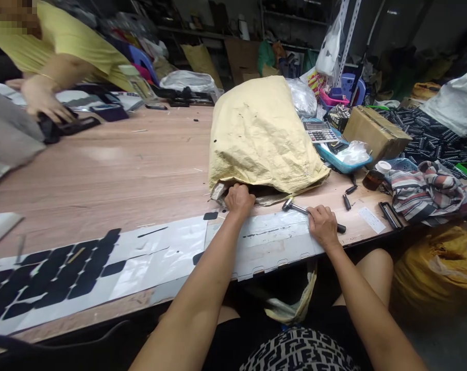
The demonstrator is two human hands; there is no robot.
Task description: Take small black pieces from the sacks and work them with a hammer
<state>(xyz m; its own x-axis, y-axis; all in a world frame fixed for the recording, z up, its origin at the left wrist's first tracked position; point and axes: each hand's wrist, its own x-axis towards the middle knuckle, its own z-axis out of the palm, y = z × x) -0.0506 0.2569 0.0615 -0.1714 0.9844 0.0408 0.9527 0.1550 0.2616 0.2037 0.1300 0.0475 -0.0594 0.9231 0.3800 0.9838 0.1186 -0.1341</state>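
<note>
A large cream woven sack (264, 134) lies on the table with its mouth toward me. My left hand (240, 201) is at that mouth, knuckles up and fingers curled; the fingertips and anything in them are hidden. My right hand (323, 225) is wrapped round the handle of a small hammer (298, 208), whose metal head rests near the sack's lower edge. Beneath the hammer and my wrists is a pale, scuffed board (274, 247) along the table's front edge.
Left of the board, a white sheet (140, 260) carries black rounded pieces (59, 268). A calculator (320, 132), a cardboard box (376, 133), a brown bottle (373, 175) and a striped cloth (422, 190) lie right. Across the table, a person in yellow (82, 46) handles a black item.
</note>
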